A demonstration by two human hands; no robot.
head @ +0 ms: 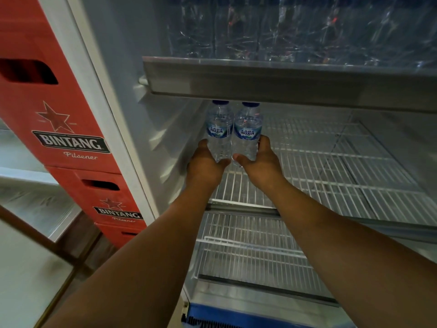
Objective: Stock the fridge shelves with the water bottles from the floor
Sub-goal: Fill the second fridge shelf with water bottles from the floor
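Two clear water bottles with blue caps and blue labels stand upright side by side at the back left of a white wire fridge shelf. My left hand grips the base of the left bottle. My right hand grips the base of the right bottle. The two bottles touch each other. Their caps sit just under the metal edge of the shelf above.
Several clear bottles fill the upper shelf. A lower wire shelf lies beneath my arms. Stacked red beer crates stand against the fridge's left outer wall. The fridge's left inner wall is close to the left bottle.
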